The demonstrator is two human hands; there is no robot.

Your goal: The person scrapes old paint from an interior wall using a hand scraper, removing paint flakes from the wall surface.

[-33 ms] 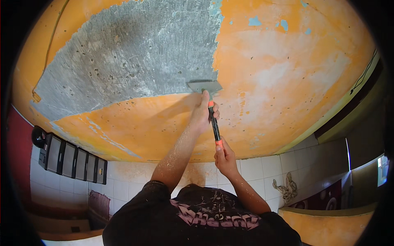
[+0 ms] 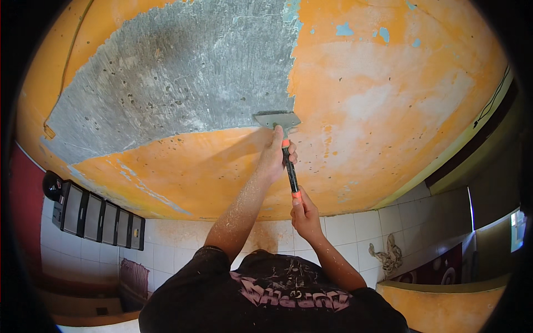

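Across the orange wall, a grey patch is seen; below, a dark shirt is printed with pink block lettering. At the patch's lower right corner, a scraper is held, wrapped near its blade by curled fingers of the left hand, its handle end clasped by the closed right hand

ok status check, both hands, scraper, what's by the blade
Left hand high on scraper, right hand at handle's lower end. Blade at grey patch's lower right corner. Orange paint alongside.
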